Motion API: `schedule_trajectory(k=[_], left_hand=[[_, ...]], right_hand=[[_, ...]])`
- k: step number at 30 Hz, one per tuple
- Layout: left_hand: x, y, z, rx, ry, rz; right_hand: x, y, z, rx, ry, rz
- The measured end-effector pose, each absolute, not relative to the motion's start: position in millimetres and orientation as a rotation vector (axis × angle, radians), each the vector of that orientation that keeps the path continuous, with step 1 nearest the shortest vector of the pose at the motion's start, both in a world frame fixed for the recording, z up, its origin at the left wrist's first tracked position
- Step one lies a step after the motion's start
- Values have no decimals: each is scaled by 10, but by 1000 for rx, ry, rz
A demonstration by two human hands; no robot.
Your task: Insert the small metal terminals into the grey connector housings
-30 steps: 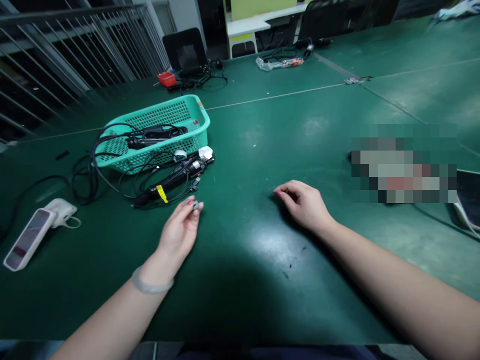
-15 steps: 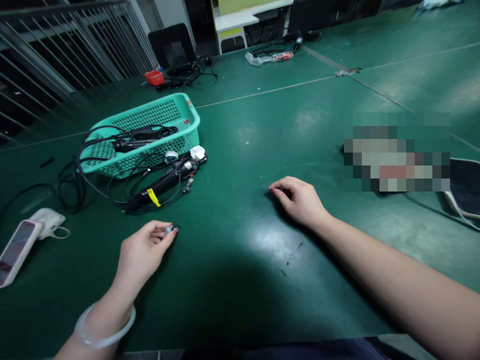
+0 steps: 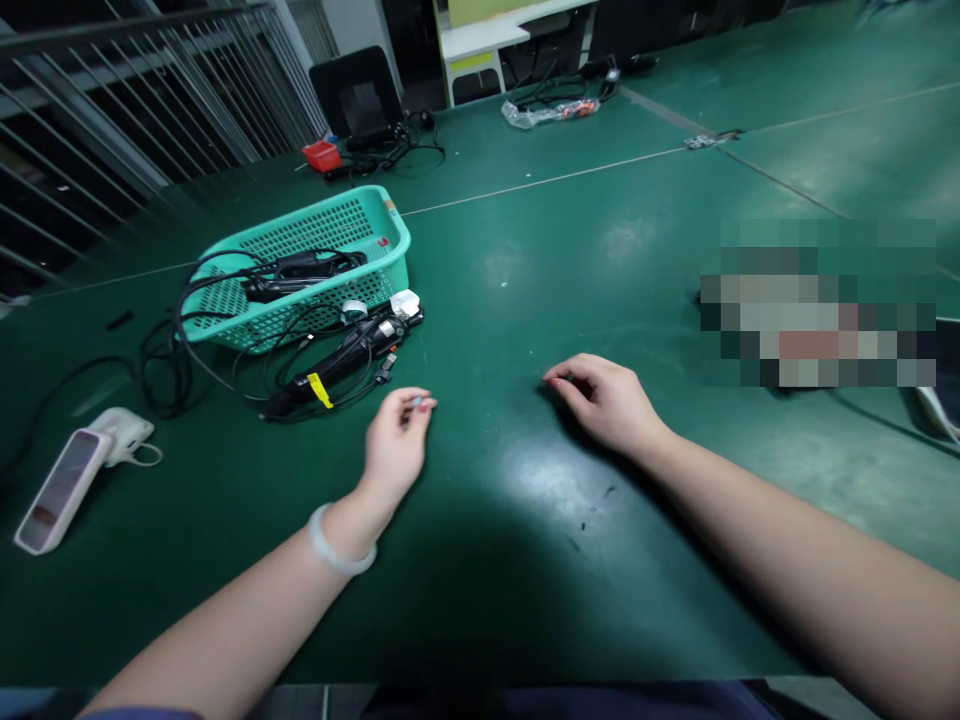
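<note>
Between the thumb and fingertips of my left hand (image 3: 397, 440) is a small pale blue-grey piece (image 3: 418, 402), mostly covered and too small to name. A pale bangle (image 3: 337, 545) circles that wrist. Just beyond the hand lies a black handheld device (image 3: 352, 355) with a yellow tag and coiled cables, beside a turquoise basket (image 3: 394, 265). My right hand (image 3: 604, 400) rests on the green table (image 3: 487, 560), fingers curled toward the thumb, with nothing visible in them.
The basket holds another black device (image 3: 300, 275) with a cable hanging over its side. At the left lies a phone (image 3: 64, 490) against a white corded item (image 3: 129, 435). A pixelated patch hides something at the right. Cables and a plastic bag (image 3: 551, 112) lie farther back.
My left hand has moved right and away from me, still pinching the small piece, and is closer to my right hand. My right hand stays curled on the table. The view has shifted slightly.
</note>
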State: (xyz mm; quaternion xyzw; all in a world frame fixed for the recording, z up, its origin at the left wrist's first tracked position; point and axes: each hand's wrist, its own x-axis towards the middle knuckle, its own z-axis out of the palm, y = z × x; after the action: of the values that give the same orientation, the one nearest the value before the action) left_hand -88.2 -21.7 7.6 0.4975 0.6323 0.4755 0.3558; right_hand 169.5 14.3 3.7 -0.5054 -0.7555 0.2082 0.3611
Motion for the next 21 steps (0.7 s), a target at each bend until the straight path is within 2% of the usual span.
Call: schedule_trajectory(k=[4, 7, 11, 21], left_hand=[[-276, 2, 177, 1094, 1252, 1187], [-68, 69, 273, 951, 1082, 1318], [-72, 39, 306, 835, 1062, 1393], [-34, -65, 171, 662, 1015, 1220]], right_hand=[[1696, 144, 27, -1315, -1958, 549], [1710, 155, 9, -1337, -1977, 578], [1752, 174, 1, -1322, -2084, 619], [1795, 134, 74, -1330, -2262, 639]])
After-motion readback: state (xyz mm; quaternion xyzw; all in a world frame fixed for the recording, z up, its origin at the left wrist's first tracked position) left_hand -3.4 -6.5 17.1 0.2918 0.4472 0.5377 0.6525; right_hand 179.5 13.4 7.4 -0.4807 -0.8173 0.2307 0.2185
